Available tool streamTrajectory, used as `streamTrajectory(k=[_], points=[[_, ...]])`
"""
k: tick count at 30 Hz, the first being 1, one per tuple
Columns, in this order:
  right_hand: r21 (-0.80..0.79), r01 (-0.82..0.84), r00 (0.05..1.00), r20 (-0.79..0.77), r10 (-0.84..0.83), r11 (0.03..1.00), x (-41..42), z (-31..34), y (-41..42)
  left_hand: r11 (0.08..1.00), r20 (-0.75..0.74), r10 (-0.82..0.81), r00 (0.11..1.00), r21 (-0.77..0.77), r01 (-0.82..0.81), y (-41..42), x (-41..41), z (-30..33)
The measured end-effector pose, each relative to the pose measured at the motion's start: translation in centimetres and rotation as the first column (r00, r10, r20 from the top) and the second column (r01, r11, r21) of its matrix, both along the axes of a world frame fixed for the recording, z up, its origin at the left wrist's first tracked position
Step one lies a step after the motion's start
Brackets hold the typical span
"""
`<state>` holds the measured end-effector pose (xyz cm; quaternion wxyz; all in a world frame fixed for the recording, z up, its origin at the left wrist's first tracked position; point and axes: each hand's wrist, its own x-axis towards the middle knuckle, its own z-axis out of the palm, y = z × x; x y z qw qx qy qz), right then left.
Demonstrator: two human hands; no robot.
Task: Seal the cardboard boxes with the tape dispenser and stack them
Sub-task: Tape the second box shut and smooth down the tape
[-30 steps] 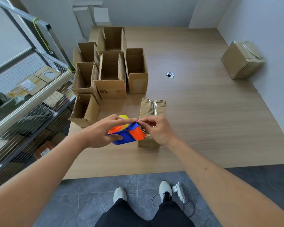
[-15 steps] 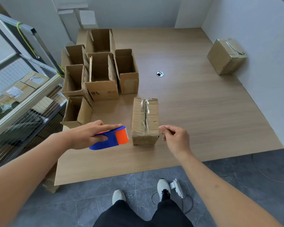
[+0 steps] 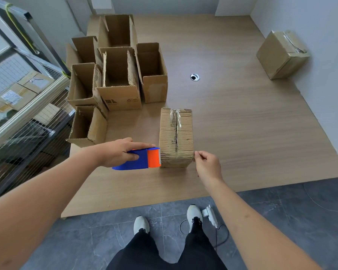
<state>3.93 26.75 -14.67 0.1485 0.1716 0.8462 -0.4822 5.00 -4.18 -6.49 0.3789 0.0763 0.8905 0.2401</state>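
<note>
gripping the blue and orange tape dispenser (image 3: 140,159), the left hand (image 3: 119,152) holds its orange end against the near left edge of the closed cardboard box (image 3: 176,137) on the wooden table (image 3: 242,121). the right hand (image 3: 208,165) pinches thumb and forefinger at the box's near right corner; whether tape is between them is unclear. beyond, six open boxes (image 3: 117,75) cluster at left, and a taped box (image 3: 281,54) sits far right by the wall.

wooden table (image 3: 232,123), grey tiled floor (image 3: 76,240), pale walls (image 3: 310,20)
</note>
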Motion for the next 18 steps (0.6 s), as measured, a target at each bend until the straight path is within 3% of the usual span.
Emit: streamTrajectory(k=[3, 5, 7, 9, 11, 14, 16, 18], points=[[-0.023, -0.007, 0.987, 0.162, 0.011, 1.000, -0.8, -0.9, -0.6, 1.000, 0.003, 0.004, 1.000, 0.014, -0.004, 0.4, -0.2, -0.1], [0.010, -0.003, 0.984, 0.181, 0.001, 1.000, -1.2, -0.9, -0.7, 1.000, 0.011, 0.019, 1.000, 0.023, -0.019, 0.5, -0.2, 0.0], [0.163, 0.006, 0.999, 0.032, -0.011, 0.987, -1.5, 0.0, -0.6, 0.998, 0.014, 0.039, 0.999, 0.041, -0.040, 0.8, -0.1, 0.0], [0.291, 0.036, 0.968, -0.247, 0.039, 0.956, -1.2, 1.3, -0.7, 0.996, 0.009, 0.056, 0.998, 0.066, -0.057, 1.4, 0.2, -0.2], [0.393, -0.163, 0.844, -0.419, 0.334, 0.905, -1.0, 2.3, -1.5, 0.993, 0.003, 0.067, 0.998, 0.100, -0.067, 2.4, 0.5, -0.6], [0.568, -0.475, 0.696, -0.225, 0.682, 0.672, -1.6, 0.9, -1.9, 0.983, 0.002, 0.085, 0.996, 0.162, -0.084, 3.2, 0.7, -1.4], [0.652, -0.495, 0.671, -0.132, 0.730, 0.574, -2.0, 0.1, -1.4, 0.974, 0.006, 0.091, 0.996, 0.205, -0.091, 3.0, 1.0, -1.7], [0.678, -0.501, 0.658, -0.105, 0.746, 0.538, -2.2, 0.0, -1.3, 0.968, 0.009, 0.094, 0.995, 0.232, -0.094, 2.1, 1.4, -1.9]])
